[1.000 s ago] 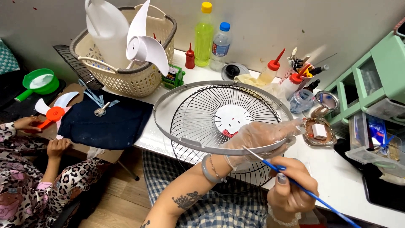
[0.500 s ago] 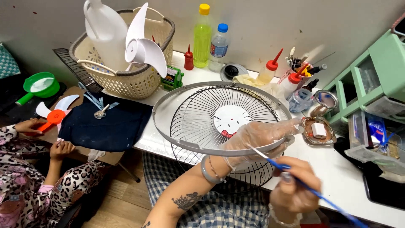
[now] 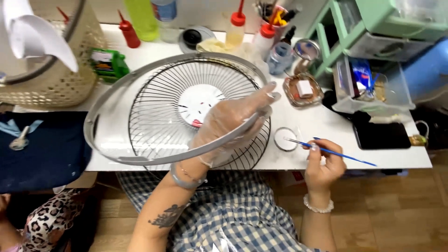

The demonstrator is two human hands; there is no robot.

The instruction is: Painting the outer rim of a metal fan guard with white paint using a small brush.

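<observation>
Fan grille (image 3: pixel 154 107) in gloved left hand (image 3: pixel 231 123), paintbrush (image 3: pixel 333 152) in right hand (image 3: pixel 324 165)

One wire fan guard (image 3: pixel 154 116), one blue paintbrush (image 3: pixel 336 151), one small round dish (image 3: pixel 285 138), three red-capped squeeze bottles (image 3: pixel 234 28), one woven basket (image 3: pixel 56 79), one dark phone (image 3: pixel 381 135), two hands (image 3: pixel 233 121).
</observation>
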